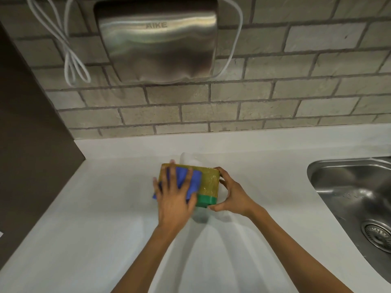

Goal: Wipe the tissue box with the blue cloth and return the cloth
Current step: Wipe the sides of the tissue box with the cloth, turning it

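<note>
Head view: the tissue box (208, 185) stands on the white counter (84, 229), left of the sink (347, 191). The left hand (172, 199) lies flat, fingers spread, pressing the blue cloth (190, 182) onto the box top. The right hand (231, 197) clasps the box's right end, fingers curled.

1. The rectangular tissue box (208, 183) is glossy olive-yellow, with a green band along its near edge.
2. The folded cloth (190, 182) is plain blue.
3. The smooth countertop (95, 218) is white.
4. The brick-pattern wall tiles (275, 98) are beige with grey grout.
5. The brushed-metal hand dryer (157, 41) and steel sink (349, 187) are silver.
6. The looped cable (72, 60) is white.
</note>
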`<state>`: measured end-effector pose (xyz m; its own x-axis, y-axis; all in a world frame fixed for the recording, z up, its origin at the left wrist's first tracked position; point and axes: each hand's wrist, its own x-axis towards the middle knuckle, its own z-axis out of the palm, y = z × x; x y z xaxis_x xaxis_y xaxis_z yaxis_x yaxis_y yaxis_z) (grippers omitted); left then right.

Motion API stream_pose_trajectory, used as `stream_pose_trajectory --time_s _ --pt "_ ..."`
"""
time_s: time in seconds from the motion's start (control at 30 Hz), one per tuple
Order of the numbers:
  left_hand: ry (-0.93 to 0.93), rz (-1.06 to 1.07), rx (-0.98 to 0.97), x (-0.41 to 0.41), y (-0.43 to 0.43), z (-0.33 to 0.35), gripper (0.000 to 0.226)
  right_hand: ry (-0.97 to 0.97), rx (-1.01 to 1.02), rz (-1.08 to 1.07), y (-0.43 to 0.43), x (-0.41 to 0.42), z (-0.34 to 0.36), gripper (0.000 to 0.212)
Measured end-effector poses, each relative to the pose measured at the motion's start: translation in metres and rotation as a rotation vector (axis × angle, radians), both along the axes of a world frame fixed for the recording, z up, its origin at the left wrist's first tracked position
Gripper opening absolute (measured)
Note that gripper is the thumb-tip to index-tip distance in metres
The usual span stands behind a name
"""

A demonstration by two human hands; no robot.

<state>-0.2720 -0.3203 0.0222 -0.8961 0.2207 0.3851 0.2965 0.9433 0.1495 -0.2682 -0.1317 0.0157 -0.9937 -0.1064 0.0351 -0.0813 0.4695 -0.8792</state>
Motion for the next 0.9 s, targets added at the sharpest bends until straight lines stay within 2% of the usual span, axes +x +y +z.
stream_pose_trajectory --time_s 0.07,0.13,0.27,0.43,0.5,0.6,0.67,0.77,0.9 --pt "-0.066 0.164 0.227 -0.004 -0.011 -0.001 0.061 -0.002 -0.006 0.007 0.001 0.000 -0.001 0.090" --pt "-0.092 0.210 0.328 -0.002 -0.005 0.001 0.059 -0.004 -0.005 0.019 0.001 0.000 -0.001 0.089" --pt "-0.082 0.077 0.232 0.007 0.037 0.009 0.070 0.014 -0.005 0.020 0.000 0.001 0.001 0.089" --pt "-0.022 -0.130 0.040 0.009 0.052 0.002 0.055 -0.006 -0.012 0.010 0.003 0.002 0.001 0.097" --pt "-0.065 -0.064 0.057 0.001 0.035 -0.003 0.057 0.002 -0.016 0.009 0.004 0.001 0.001 0.094" --pt "-0.112 0.171 0.254 -0.010 0.001 -0.005 0.055 0.001 -0.014 0.008 0.002 0.001 0.002 0.093" --pt "-0.086 0.225 0.363 -0.010 -0.007 -0.003 0.054 -0.005 0.004 0.014 0.001 0.002 0.003 0.089" --pt "-0.078 0.194 0.298 -0.001 0.016 -0.004 0.053 0.003 0.018 0.012 -0.001 0.002 0.004 0.087" --pt "0.004 -0.051 0.081 0.013 0.048 -0.003 0.052 0.016 0.003 0.015 -0.001 0.003 0.006 0.086"
